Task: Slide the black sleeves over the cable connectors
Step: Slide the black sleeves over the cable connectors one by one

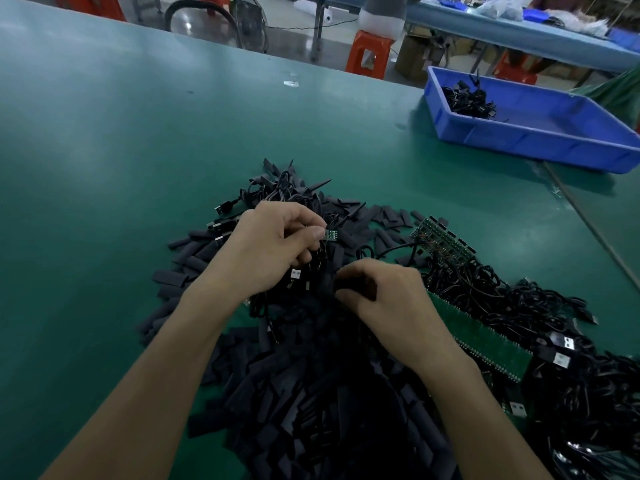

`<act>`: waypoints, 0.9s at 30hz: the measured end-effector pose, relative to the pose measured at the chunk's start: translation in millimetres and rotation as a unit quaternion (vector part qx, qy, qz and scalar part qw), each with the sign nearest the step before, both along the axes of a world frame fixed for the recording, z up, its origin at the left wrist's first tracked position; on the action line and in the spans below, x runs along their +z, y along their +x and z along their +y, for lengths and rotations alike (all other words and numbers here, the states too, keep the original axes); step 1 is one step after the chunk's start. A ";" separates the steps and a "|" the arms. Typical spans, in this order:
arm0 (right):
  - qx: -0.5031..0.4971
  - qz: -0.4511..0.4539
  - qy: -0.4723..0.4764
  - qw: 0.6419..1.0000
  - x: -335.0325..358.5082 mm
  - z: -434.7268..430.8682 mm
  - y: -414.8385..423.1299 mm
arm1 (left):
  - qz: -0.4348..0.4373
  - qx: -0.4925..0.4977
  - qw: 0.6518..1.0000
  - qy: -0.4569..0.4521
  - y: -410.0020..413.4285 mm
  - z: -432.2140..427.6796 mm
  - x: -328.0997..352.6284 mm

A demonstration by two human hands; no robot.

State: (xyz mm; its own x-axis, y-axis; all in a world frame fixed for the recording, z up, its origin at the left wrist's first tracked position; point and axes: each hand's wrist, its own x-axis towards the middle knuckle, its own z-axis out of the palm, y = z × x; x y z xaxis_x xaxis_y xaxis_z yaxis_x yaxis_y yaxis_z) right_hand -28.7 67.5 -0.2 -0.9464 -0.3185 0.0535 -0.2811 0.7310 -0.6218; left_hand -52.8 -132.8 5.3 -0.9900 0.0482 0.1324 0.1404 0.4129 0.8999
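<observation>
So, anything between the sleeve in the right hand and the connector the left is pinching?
Nothing visible. The connector juts clear of the left hand; the right hand holds the black sleeve close by, over the pile.

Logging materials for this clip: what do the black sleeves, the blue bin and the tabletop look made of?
Sleeves: matte, flattened black tubing, probably soft plastic or rubber. Bin: glossy moulded plastic, with smooth walls and a rolled rim. Tabletop: green mat with a slight sheen, likely rubber or vinyl.

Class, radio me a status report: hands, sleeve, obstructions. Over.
Left hand pinches green connector board. Right hand grips black sleeve, not yet on. Heap of loose sleeves and cables underneath, crowding.
</observation>
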 end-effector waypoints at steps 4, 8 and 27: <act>-0.059 0.090 -0.095 0.990 5.3 4.5 -5.3 | -0.019 -0.016 1.000 -0.010 -0.5 -0.4 -0.9; -0.092 0.088 -0.226 0.966 8.3 6.7 -10.6 | -0.021 -0.028 0.999 0.015 -0.6 -1.0 0.6; -0.084 0.119 -0.272 0.951 5.7 0.6 -8.5 | -0.029 -0.070 0.997 0.033 5.5 5.0 7.2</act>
